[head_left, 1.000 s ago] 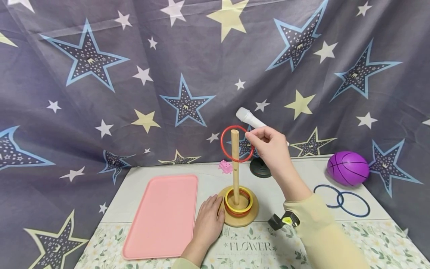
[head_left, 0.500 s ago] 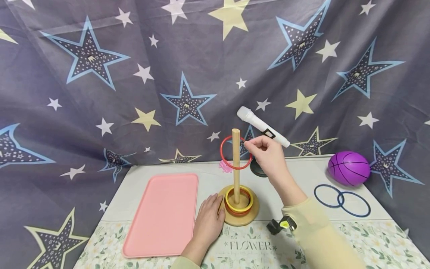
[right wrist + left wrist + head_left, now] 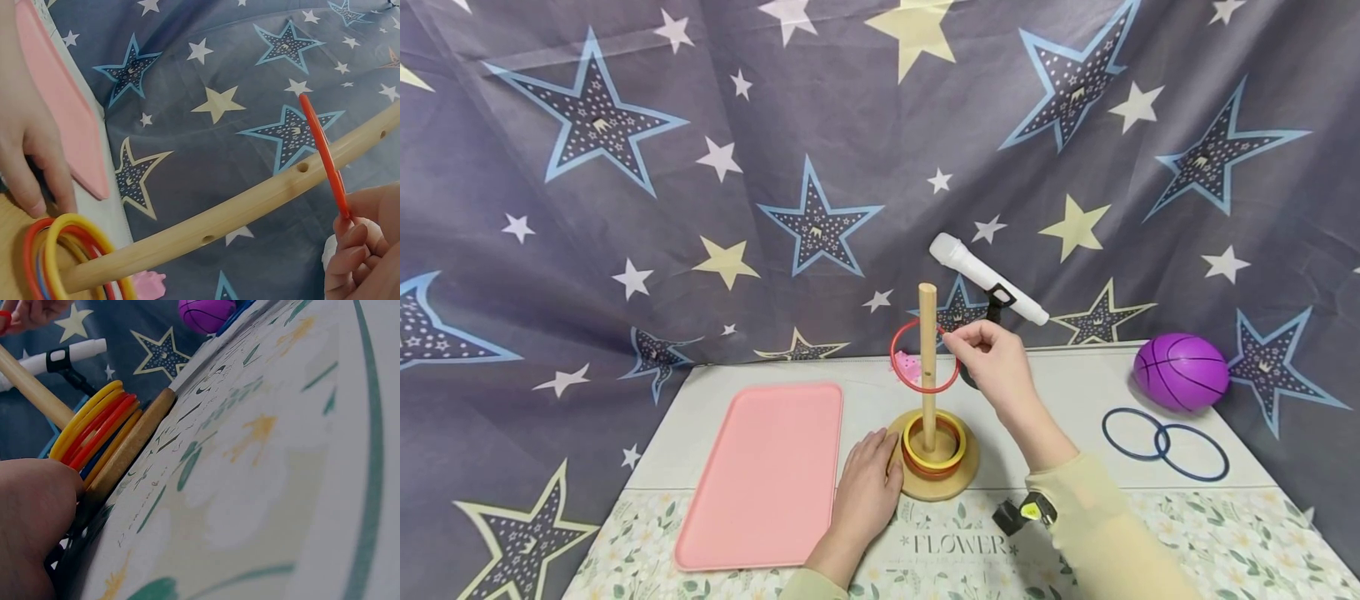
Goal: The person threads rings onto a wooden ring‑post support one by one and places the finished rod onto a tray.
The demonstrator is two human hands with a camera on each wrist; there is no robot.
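Observation:
My right hand (image 3: 997,367) pinches a thin red ring (image 3: 929,391) by its right side. The ring circles the wooden post (image 3: 928,310) of a ring-toss stand, tilted, partway down from the top. Seen from the right wrist, the red ring (image 3: 324,150) crosses the post close to the fingertips. My left hand (image 3: 868,487) rests on the left edge of the round wooden base (image 3: 958,485), fingers extended. Around the post's foot lies a stack of several rings, a yellow ring (image 3: 80,420) on top and red, orange and blue ones beneath in the left wrist view.
A pink tray (image 3: 763,475) lies left of the stand. Behind it are a small pink toy (image 3: 907,367) and a white microphone (image 3: 988,277) on a black stand. Two dark blue rings (image 3: 1197,478) overlap at right, near a purple ball (image 3: 1182,372).
My right hand has lowered the red ring from the post's top to partway down it. More of the microphone shows now. The left hand stays on the base.

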